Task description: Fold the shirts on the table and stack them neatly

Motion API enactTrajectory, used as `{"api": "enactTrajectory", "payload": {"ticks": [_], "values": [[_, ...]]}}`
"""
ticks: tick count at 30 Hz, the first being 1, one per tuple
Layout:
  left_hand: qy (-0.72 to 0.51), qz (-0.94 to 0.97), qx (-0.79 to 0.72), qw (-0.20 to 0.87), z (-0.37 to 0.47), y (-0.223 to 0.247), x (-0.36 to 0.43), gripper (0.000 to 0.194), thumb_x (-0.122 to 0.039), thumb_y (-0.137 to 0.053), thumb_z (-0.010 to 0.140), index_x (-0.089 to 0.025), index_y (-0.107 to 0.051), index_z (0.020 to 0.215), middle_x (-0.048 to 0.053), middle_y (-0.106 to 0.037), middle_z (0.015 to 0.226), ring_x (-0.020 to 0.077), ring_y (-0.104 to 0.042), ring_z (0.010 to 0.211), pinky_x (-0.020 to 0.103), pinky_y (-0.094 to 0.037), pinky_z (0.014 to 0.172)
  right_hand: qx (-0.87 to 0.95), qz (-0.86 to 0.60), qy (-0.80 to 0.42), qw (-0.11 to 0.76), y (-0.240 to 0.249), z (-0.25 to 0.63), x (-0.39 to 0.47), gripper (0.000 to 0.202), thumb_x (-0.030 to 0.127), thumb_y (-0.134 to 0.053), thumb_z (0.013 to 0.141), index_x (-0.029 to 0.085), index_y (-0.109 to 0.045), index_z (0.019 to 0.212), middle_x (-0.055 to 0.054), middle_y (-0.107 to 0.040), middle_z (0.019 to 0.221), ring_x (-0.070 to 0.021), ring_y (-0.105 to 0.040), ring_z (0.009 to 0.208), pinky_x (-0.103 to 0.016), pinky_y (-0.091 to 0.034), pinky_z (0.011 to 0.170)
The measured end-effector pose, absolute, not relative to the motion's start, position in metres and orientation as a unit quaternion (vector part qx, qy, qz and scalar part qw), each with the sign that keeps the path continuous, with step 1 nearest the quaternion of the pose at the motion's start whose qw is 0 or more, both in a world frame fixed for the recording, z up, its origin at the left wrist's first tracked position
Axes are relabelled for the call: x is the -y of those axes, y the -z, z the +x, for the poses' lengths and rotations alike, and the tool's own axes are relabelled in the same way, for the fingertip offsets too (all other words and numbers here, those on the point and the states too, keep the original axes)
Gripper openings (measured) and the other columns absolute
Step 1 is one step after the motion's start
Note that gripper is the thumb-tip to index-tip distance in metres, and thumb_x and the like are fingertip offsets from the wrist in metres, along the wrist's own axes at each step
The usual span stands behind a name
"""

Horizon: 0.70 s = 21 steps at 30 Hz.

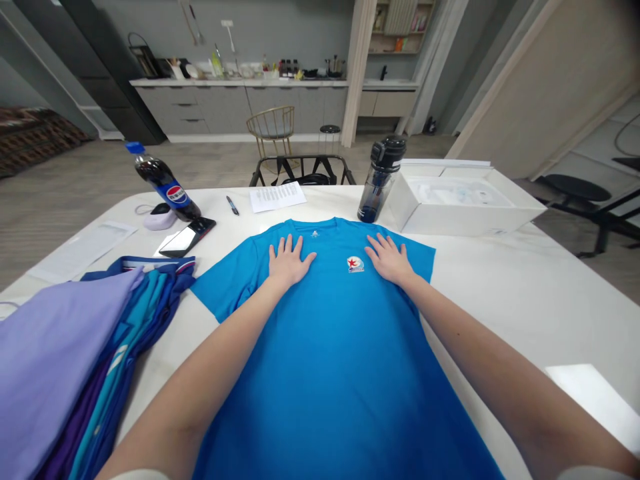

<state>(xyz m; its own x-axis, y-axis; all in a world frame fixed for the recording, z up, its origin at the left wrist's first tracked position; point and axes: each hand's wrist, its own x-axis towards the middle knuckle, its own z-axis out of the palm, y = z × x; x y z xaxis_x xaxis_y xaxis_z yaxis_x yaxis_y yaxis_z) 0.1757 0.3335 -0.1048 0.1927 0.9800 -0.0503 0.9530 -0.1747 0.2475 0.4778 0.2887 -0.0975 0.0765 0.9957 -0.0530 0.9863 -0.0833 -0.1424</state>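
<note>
Grip unclenched, left hand (pixel 290 264) and right hand (pixel 390 260) lie flat on a vivid blue T-shirt (pixel 327 347) (starred chest badge (pixel 355 265)).

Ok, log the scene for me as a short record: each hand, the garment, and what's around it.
left hand: flat, fingers spread, on the upper chest of the shirt
right hand: flat, fingers spread, on the shirt beside the logo
blue shirt: laid out, collar away from the person, logo side up
left side: clothes pile, lavender garment on top
beyond left sleeve: phone, cola bottle
beyond collar: pen, printed sheet, dark tumbler
far right: white box
surface: white table
</note>
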Motion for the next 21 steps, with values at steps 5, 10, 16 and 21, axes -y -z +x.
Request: {"api": "enactTrajectory", "payload": {"ticks": [5, 10, 16, 21], "values": [[-0.099, 0.774, -0.623, 0.064, 0.19, 0.091, -0.333, 0.07, -0.06, -0.035, 0.1, -0.018, -0.041, 0.155, 0.021, -0.041, 0.159, 0.0395, -0.036, 0.147, 0.063, -0.028, 0.117, 0.607, -0.791, -0.011, 0.074, 0.084, 0.532, -0.255, 0.06, 0.053, -0.021, 0.106, 0.022, -0.052, 0.147, -0.016, -0.053, 0.148, -0.0347, -0.047, 0.134, -0.06, -0.038, 0.108], [-0.153, 0.833, -0.523, 0.093, 0.25, 0.074, -0.372, 0.04, -0.034, -0.043, 0.101, -0.017, -0.061, 0.132, 0.016, -0.067, 0.127, 0.028, -0.063, 0.118, 0.039, -0.048, 0.102, 0.528, -0.846, -0.001, 0.074, 0.076, 0.587, -0.243, 0.054, 0.048, -0.036, 0.102, 0.016, -0.06, 0.138, -0.022, -0.058, 0.134, -0.0383, -0.052, 0.124, -0.058, -0.045, 0.098], [-0.083, 0.8, -0.577, 0.141, 0.319, 0.07, -0.441, 0.036, -0.031, -0.05, 0.097, -0.019, -0.064, 0.128, 0.018, -0.071, 0.12, 0.031, -0.068, 0.11, 0.04, -0.052, 0.093, 0.489, -0.863, -0.055, 0.111, 0.083, 0.613, -0.248, 0.05, 0.052, -0.043, 0.1, 0.021, -0.064, 0.134, -0.017, -0.061, 0.127, -0.0349, -0.058, 0.118, -0.049, -0.048, 0.094], [-0.052, 0.798, -0.572, 0.181, 0.323, 0.083, -0.476, 0.029, -0.029, -0.062, 0.09, -0.02, -0.07, 0.117, 0.014, -0.072, 0.121, 0.0272, -0.068, 0.11, 0.033, -0.051, 0.094, 0.481, -0.863, -0.075, 0.132, 0.091, 0.62, -0.254, 0.037, 0.049, -0.053, 0.096, 0.022, -0.068, 0.115, -0.013, -0.066, 0.116, -0.0295, -0.063, 0.106, -0.039, -0.046, 0.086]]}}
